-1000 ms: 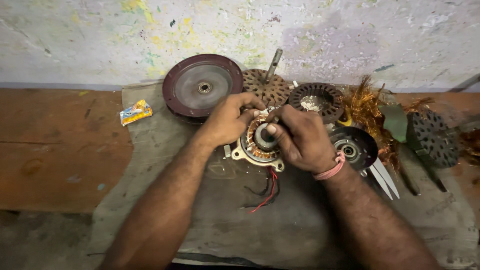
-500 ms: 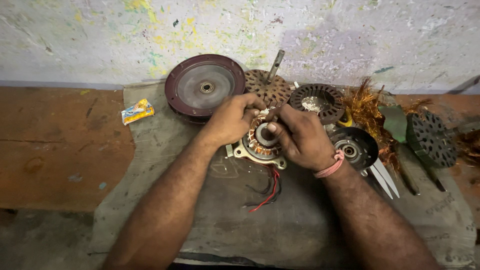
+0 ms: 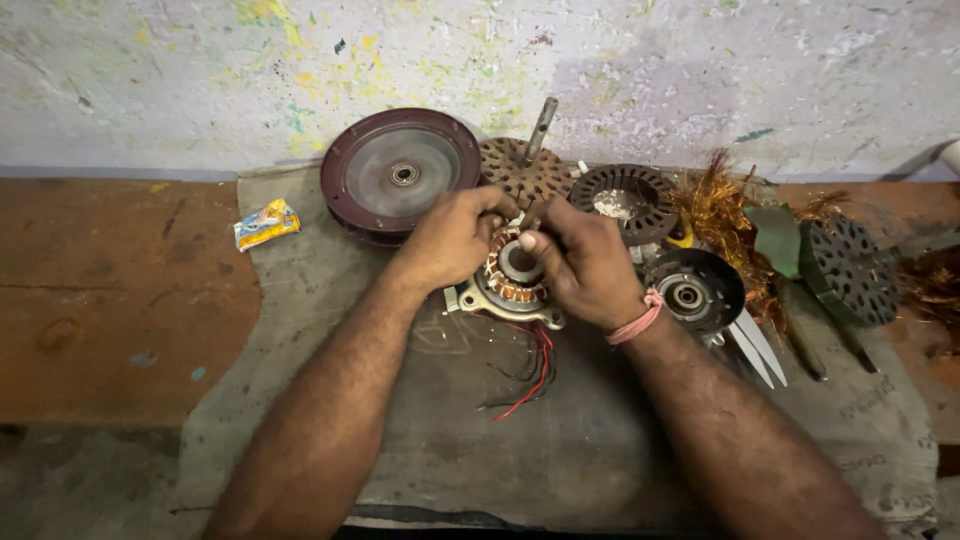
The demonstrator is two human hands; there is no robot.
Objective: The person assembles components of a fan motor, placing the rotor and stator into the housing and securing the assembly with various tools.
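Left hand (image 3: 455,238) and right hand (image 3: 585,262) both gripped copper-wound round motor stator (image 3: 508,285) on grey sackcloth (image 3: 400,420); winding work apparently under way; next move needs fine fingertip control.

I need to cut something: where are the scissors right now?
In the head view, the scissors lie on the cloth to the right, blades poking out just below the black round cover.

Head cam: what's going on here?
A person sits at a cloth-covered bench working on a small motor stator with copper windings. The left hand and right hand both grip its top, fingers at the centre hole. Red and black wires trail from it toward the person. Around it lie a round maroon cover, a perforated disc with a shaft, loose copper wire and scissors.
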